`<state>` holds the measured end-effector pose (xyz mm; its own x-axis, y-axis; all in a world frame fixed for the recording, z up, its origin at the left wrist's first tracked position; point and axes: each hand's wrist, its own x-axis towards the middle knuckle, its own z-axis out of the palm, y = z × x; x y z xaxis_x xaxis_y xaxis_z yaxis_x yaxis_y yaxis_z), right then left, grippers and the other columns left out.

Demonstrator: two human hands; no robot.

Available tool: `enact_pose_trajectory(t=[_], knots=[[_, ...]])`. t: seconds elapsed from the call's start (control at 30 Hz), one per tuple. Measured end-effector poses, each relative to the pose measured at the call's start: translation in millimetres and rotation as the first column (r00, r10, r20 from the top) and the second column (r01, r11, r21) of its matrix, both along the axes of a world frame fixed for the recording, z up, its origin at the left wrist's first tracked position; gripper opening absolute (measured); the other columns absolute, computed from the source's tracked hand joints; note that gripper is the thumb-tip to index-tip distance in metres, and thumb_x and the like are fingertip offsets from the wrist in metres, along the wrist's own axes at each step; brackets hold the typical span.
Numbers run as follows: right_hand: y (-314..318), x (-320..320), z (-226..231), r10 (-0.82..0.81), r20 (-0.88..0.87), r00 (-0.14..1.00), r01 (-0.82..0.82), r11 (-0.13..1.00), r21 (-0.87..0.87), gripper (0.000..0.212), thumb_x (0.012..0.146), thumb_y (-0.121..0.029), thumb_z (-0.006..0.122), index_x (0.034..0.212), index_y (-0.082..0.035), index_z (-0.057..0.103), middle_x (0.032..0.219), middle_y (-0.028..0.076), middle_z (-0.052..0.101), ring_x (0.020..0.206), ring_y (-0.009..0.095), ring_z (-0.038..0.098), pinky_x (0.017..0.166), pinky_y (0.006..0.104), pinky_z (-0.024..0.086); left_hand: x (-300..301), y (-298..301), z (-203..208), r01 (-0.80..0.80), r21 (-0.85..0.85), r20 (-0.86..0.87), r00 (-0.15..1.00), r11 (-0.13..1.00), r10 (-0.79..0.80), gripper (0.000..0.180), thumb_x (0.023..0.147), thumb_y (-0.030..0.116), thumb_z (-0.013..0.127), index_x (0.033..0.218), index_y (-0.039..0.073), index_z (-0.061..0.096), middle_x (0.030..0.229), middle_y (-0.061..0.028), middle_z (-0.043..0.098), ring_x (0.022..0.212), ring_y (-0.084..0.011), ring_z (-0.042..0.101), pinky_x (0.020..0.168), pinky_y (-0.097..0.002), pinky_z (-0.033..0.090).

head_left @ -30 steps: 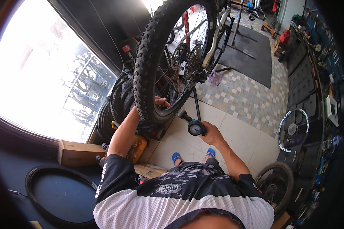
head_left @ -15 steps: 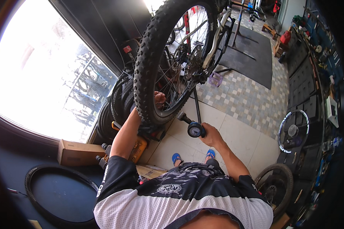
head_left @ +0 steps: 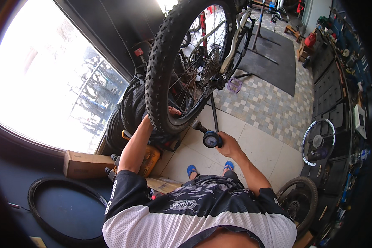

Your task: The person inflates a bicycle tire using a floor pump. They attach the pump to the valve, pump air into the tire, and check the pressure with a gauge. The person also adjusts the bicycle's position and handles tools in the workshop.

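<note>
A bicycle's knobby-tyred wheel (head_left: 163, 74) hangs raised in front of me, with its spokes and sprockets showing. My left hand (head_left: 175, 111) reaches behind the tyre, its fingers closed at the inner side of the rim, low on the wheel. The tyre hides part of that hand, and any small thing in it is hidden. In my right hand (head_left: 229, 145) is a tyre inflator with a round dial gauge (head_left: 211, 139), held just below and right of the wheel. Its dark nozzle end (head_left: 199, 126) points up toward the tyre.
A stand leg (head_left: 214, 113) slants down behind the wheel. Spare tyres (head_left: 130, 105) hang by the window at left. A cardboard box (head_left: 87, 164) and a yellow-orange case (head_left: 150, 160) sit near my left arm. At right are a bare rim (head_left: 305, 142) and another wheel (head_left: 313, 198).
My left hand has shifted slightly down along the rim, and its fingers look flatter against it. The inflator in my right hand has hardly moved.
</note>
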<state>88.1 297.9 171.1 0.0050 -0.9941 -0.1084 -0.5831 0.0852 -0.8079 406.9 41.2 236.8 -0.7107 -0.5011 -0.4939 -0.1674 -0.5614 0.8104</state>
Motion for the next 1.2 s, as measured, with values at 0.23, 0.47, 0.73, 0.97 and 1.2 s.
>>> enact_pose_trajectory(t=[0.23,0.47,0.73,0.97,1.2], knots=[[5,-3,-1,-0.009,-0.041,0.999,0.009,1.0,0.0,0.039,0.087,-0.022,0.077,0.122,-0.01,0.065,0.12,0.018,0.072,0.113,0.044,0.068,0.095,0.0506,0.056,-5,-3,-1,0.02,0.048,0.001,1.0,0.999,-0.02,0.024,0.102,0.027,0.077,0.108,0.004,0.072,0.086,0.0017,0.068,0.072,-0.0075,0.064,0.067,-0.0217,0.054],[4,-3,-1,-0.025,-0.009,1.0,0.025,1.0,-0.005,0.038,0.087,-0.022,0.077,0.121,-0.01,0.066,0.119,0.018,0.073,0.113,0.044,0.068,0.094,0.0504,0.056,-8,-4,-4,0.029,0.099,-0.016,0.999,0.995,-0.027,0.023,0.101,0.025,0.078,0.105,0.003,0.072,0.086,0.0008,0.069,0.071,-0.0083,0.065,0.066,-0.0223,0.055],[6,-3,-2,-0.024,-0.019,1.0,0.024,1.0,0.002,0.038,0.087,-0.022,0.077,0.121,-0.01,0.066,0.118,0.018,0.073,0.112,0.044,0.069,0.095,0.0504,0.056,-8,-5,-6,0.042,0.16,-0.033,0.999,0.986,-0.037,0.021,0.101,0.023,0.079,0.103,0.003,0.072,0.086,-0.0002,0.071,0.071,-0.0091,0.066,0.065,-0.0229,0.056],[-12,0,-2,-0.019,-0.01,1.0,0.018,0.999,-0.051,0.038,0.084,-0.018,0.077,0.119,-0.008,0.065,0.111,0.02,0.073,0.107,0.045,0.069,0.091,0.0494,0.056,-9,-7,-15,0.033,0.27,-0.091,0.996,0.962,-0.009,0.02,0.1,0.021,0.08,0.1,0.003,0.072,0.087,-0.001,0.072,0.07,-0.0099,0.067,0.064,-0.0234,0.057],[-19,2,-4,-0.015,0.02,1.0,0.017,0.996,-0.091,0.038,0.084,-0.016,0.076,0.12,-0.006,0.066,0.109,0.022,0.074,0.106,0.045,0.07,0.09,0.0482,0.056,-21,9,3,-0.039,-0.022,0.103,0.994,0.999,0.042,0.018,0.1,0.018,0.08,0.1,0.001,0.072,0.089,-0.0039,0.076,0.073,-0.0121,0.072,0.067,-0.0251,0.062]])
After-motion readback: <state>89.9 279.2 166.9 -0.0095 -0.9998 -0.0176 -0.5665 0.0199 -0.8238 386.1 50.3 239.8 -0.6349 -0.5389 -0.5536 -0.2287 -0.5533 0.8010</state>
